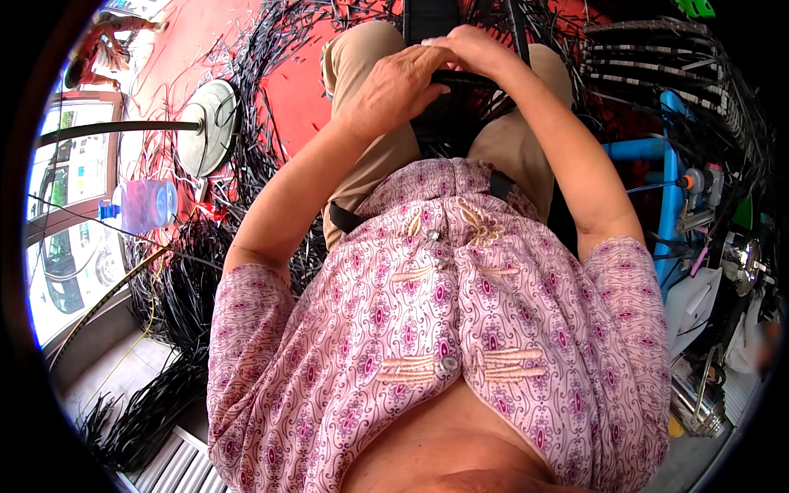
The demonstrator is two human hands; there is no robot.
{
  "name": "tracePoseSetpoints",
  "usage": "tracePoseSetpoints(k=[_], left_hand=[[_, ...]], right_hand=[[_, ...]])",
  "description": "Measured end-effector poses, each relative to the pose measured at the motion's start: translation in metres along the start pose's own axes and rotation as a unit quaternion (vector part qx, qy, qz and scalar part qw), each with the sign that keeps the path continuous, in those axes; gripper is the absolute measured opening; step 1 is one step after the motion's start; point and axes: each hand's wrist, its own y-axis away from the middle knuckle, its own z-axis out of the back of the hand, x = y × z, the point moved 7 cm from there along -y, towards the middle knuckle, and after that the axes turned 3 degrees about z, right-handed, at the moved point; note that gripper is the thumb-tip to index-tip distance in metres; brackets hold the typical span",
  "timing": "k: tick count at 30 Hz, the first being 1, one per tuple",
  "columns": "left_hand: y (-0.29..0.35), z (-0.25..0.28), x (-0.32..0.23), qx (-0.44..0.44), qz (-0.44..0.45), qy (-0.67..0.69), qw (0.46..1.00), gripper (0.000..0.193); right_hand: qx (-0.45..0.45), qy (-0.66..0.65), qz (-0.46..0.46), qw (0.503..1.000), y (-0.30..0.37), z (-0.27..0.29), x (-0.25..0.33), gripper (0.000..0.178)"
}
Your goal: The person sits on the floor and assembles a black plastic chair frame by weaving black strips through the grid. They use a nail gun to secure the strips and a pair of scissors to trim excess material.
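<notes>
- Your left hand [394, 86] lies over your lap, fingers [427, 57] curled down onto the black woven piece [448, 115] that sits between your knees.
- Your right hand [477, 49] meets it from the other side, its fingers closed over the upper edge of that same piece; the two hands touch at the fingertips.
- Exactly which strand each hand pinches is hidden under the fingers, so you cannot tell it from this view.
- The black woven piece rests on your beige trousers [362, 57] and runs up past your hands toward the top of the view.
- Loose black strips [246, 74] lie scattered on the red floor [288, 99] to your left, and a thick bundle of them [177, 287] lies lower down on that side.
- A round fan base [209, 123] stands among the strips, and a clear water bottle [144, 205] lies just below it.
- To your right stands a blue pipe frame [670, 164], with more black strips [657, 57] laid in rows above it.
</notes>
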Motion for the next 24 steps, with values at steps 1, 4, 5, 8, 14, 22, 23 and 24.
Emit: tracePoseSetpoints(k=[1,4,5,8,14,22,23,24], left_hand=[[-0.002,-0.001,0.003,0.02,0.011,0.006,1.0,0.038],[-0.012,-0.003,0.006,0.073,0.014,0.028,0.997,0.042],[-0.014,-0.005,0.008,0.088,0.013,0.036,0.995,0.044],[-0.016,-0.015,0.021,0.129,0.038,0.053,0.99,0.047],[-0.026,-0.025,0.032,0.22,0.055,0.089,0.97,0.049],[-0.026,-0.032,0.04,0.273,0.18,0.267,0.906,0.046],[-0.024,-0.034,0.039,0.285,0.225,0.307,0.88,0.05],[-0.024,-0.035,0.04,0.273,0.238,0.324,0.874,0.052]], right_hand=[[-0.087,0.032,0.017,0.996,0.01,0.016,0.013,0.048],[-0.385,-0.056,0.16,0.907,0.065,0.056,0.048,0.033],[-0.404,-0.115,0.172,0.891,0.08,0.059,0.046,0.028],[-0.441,-0.207,0.165,0.857,0.128,0.059,0.041,0.019],[-0.405,-0.09,0.137,0.899,0.17,0.025,0.037,0.017],[-0.344,0.104,0.266,0.894,0.165,-0.01,0.059,0.024],[-0.334,0.119,0.279,0.893,0.164,-0.013,0.062,0.026],[-0.331,0.128,0.291,0.889,0.163,-0.015,0.066,0.028]])
